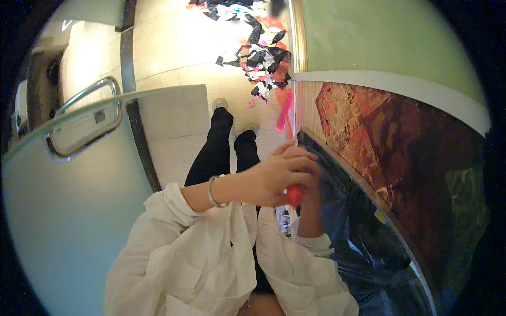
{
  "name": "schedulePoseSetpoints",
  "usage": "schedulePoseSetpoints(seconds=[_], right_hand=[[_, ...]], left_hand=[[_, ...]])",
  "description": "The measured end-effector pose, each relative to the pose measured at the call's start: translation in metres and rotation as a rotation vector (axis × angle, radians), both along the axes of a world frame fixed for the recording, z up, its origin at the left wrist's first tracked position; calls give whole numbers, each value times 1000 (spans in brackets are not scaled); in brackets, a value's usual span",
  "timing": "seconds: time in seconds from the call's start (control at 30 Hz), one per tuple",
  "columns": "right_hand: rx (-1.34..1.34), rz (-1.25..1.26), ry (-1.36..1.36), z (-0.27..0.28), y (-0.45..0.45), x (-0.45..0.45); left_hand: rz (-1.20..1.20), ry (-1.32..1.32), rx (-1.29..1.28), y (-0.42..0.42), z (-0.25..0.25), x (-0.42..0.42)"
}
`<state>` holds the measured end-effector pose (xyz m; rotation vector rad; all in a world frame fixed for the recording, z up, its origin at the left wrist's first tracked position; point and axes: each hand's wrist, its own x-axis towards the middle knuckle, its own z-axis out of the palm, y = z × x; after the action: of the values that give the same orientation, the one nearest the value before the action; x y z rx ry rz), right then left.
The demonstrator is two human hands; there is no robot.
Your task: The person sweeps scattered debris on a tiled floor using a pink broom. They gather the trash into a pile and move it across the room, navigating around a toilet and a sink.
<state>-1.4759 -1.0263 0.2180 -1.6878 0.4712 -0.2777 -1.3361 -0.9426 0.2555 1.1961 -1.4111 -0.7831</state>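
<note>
My left hand (282, 177), with a bracelet (212, 191) at the wrist, reaches across in front of me, its fingers curled. A red object (294, 195) shows just under its palm; it is blurred, so its exact kind cannot be told. My right hand (312, 189) comes up from below on the right and is mostly hidden behind the left one, so its grip cannot be made out. A bright pink strip (284, 110) and an orange strip (288, 122) stand or lie along the wall's foot beyond the hands.
Black, white, red and pink scraps (263, 63) lie heaped along the wall on the tiled floor (170, 47). A bin-like container lined with a black plastic bag (348, 233) is at my right. A frosted glass door (79, 205) with a metal handle (83, 152) stands at left.
</note>
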Motion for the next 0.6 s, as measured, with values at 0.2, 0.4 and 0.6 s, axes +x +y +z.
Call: schedulePoseSetpoints(seconds=[0.2, 0.4, 0.6], right_hand=[[809, -680, 353, -144, 35, -13], [1289, -712, 185, -224, 29, 77], [1620, -557, -208, -187, 7, 183]], left_hand=[[-234, 329, 2, 32, -51, 5], [-241, 341, 130, 18, -48, 89], [-631, -31, 118, -7, 3, 112]])
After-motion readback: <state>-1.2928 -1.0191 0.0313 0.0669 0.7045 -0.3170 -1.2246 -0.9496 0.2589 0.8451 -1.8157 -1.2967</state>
